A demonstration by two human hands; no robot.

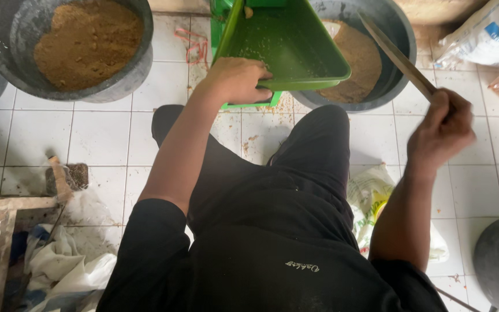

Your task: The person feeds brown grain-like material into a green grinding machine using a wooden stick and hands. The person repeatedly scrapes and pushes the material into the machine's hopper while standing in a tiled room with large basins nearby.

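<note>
Left hand (235, 80): closed on the near rim of the green tray (287, 43), fingers curled over the edge.
Green tray: held tilted above the right basin (391, 26), crumbs of brown powder scattered inside.
Right hand (441, 130): clamped around the wooden stick (397, 56), raised beside the tray.
Wooden stick: angled up and left, its far end seen over the right basin.
Right basin: brown powder (356, 63) seen inside, partly hidden by the tray.
Left basin (125, 78): filled with the same brown powder, set well apart on the white tiled floor (105, 138).
</note>
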